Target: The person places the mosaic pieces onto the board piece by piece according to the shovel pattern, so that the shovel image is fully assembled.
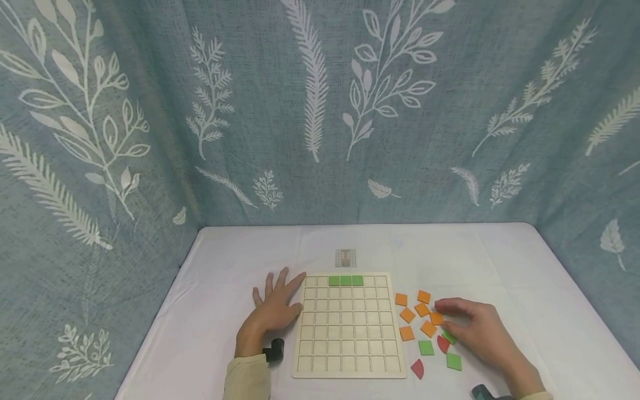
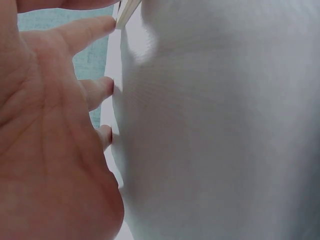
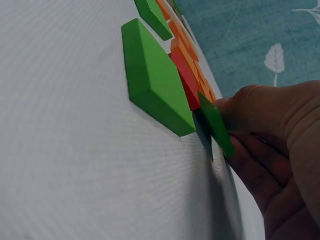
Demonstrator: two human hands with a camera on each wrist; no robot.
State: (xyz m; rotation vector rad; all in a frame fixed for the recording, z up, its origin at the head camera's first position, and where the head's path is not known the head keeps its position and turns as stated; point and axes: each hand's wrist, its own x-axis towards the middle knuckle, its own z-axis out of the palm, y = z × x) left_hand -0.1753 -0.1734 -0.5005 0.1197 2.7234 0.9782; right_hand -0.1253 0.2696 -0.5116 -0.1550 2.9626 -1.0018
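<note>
L hand [image 1: 275, 308] is laid w/ fingers spread, touching board's [image 1: 346, 333] left edge. By R hand's [image 1: 482, 330] grip a green tile [image 3: 216, 125] is pinched, tilted, just off bench [image 1: 450, 250], rt of board. Orange tiles [image 1: 407, 333], red wedges [image 1: 417, 368] & 2 loose green tiles [image 1: 426, 348] are scattered nearby; 3 set greens [image 1: 346, 280] are seated in far row.

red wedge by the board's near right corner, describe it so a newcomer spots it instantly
On the white table, find the cream gridded board. Just right of its near right corner lies a small red wedge with one curved edge. Unlike the other red piece, which lies by the right hand, it sits closer to the board.
</note>
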